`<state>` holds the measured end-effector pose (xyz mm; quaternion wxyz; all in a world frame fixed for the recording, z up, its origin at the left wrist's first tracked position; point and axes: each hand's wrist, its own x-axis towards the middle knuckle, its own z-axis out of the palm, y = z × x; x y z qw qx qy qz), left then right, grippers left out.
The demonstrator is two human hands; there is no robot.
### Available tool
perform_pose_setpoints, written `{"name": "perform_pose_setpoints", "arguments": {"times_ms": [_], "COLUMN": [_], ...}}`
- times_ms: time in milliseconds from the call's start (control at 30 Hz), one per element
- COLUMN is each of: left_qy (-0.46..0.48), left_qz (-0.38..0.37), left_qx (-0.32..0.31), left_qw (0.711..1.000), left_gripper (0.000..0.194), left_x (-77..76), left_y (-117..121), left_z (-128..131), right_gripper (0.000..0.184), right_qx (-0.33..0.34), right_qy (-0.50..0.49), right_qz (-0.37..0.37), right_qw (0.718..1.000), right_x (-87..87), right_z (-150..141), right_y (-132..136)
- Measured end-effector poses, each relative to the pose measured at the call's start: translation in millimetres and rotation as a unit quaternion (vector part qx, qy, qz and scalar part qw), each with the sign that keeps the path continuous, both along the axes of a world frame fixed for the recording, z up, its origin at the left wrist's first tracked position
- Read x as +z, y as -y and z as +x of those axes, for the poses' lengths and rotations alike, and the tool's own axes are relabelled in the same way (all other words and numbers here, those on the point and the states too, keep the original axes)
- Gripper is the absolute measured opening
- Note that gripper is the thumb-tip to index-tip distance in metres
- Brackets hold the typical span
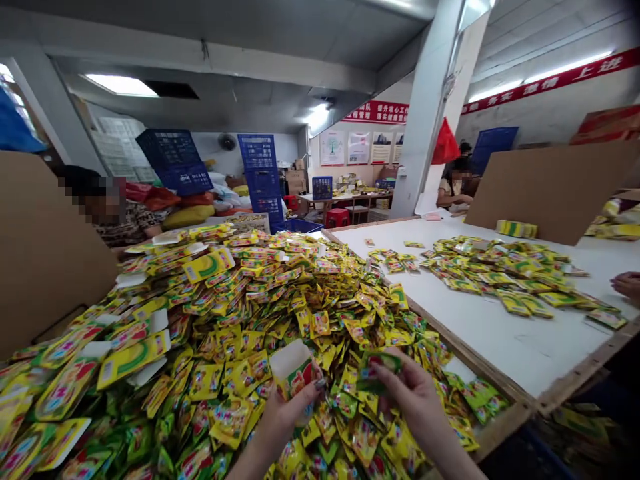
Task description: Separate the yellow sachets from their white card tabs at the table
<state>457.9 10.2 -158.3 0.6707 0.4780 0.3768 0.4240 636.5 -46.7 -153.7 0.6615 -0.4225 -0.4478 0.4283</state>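
My left hand (287,413) is closed around a small printed carton (295,370), its white top flap standing up and open. Beside it on the right, my right hand (413,390) pinches a green sachet (375,371) between thumb and fingers. A gap separates the sachet from the carton. Under both hands spreads a big heap of yellow and green sachets (240,343). Flat yellow cartons with white flaps, such as one carton (135,359), lie on the heap's left side and toward its back.
A white table (505,340) with a wooden edge adjoins on the right, bearing a pile of filled packs (500,270). Cardboard sheets (550,190) stand at right and left. A co-worker (125,213) sits at far left; another person's hand (627,285) shows at the right edge. Blue crates (260,177) are stacked behind.
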Motion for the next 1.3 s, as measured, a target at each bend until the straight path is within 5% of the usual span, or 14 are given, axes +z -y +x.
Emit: {"name": "perform_pose_setpoints", "arguments": {"times_ms": [100, 200, 400, 467, 633, 833, 967, 1067, 1133, 1200, 1267, 1300], "left_qy": [-0.036, -0.049, -0.122, -0.132, -0.108, -0.061, -0.036, -0.076, -0.062, -0.085, -0.191, -0.254], "left_qz": [0.046, 0.084, 0.147, 0.144, 0.111, 0.097, 0.113, 0.068, 0.058, 0.15, 0.321, 0.394], "left_qx": [-0.045, -0.074, -0.14, -0.136, -0.173, -0.283, -0.316, -0.342, -0.38, -0.378, -0.272, -0.188], "left_qw": [0.997, 0.993, 0.972, 0.971, 0.973, 0.952, 0.941, 0.934, 0.921, 0.91, 0.887, 0.863], "left_gripper": [0.038, 0.024, 0.032, 0.031, 0.035, 0.057, 0.061, 0.093, 0.111, 0.112, 0.087, 0.066], "left_x": [2.0, 5.9, 2.3, -5.9, -29.1, -35.7, -38.3, -45.9, -44.6, -34.8, -20.6, -14.0], "left_y": [8, 15, 28, 32, 40, 38, 34, 34, 33, 24, 4, -10], "left_z": [-2, -2, -14, -17, -21, -19, 0, 22, 37, 51, 61, 65], "right_gripper": [0.008, 0.012, 0.017, 0.019, 0.021, 0.014, 0.02, 0.015, 0.019, 0.023, 0.026, 0.03], "right_qx": [-0.034, 0.021, 0.178, 0.21, 0.182, 0.129, 0.145, 0.152, 0.114, -0.017, -0.227, -0.333], "right_qy": [0.104, 0.269, 0.56, 0.577, 0.467, 0.419, 0.347, 0.352, 0.378, 0.427, 0.489, 0.518], "right_qz": [0.107, 0.189, 0.074, 0.057, 0.078, 0.17, 0.102, 0.055, 0.042, 0.041, 0.022, -0.007], "right_qw": [0.988, 0.944, 0.806, 0.787, 0.862, 0.883, 0.921, 0.922, 0.918, 0.903, 0.842, 0.788], "right_x": [37.3, 58.1, 71.6, 73.2, 50.7, 0.0, -6.9, -8.3, -4.6, 6.5, 22.6, 30.1], "right_z": [-6, -24, -33, -31, -26, -19, -12, 1, 23, 61, 105, 124], "right_y": [-6, -14, -4, 4, 19, 29, 39, 44, 45, 46, 42, 37]}}
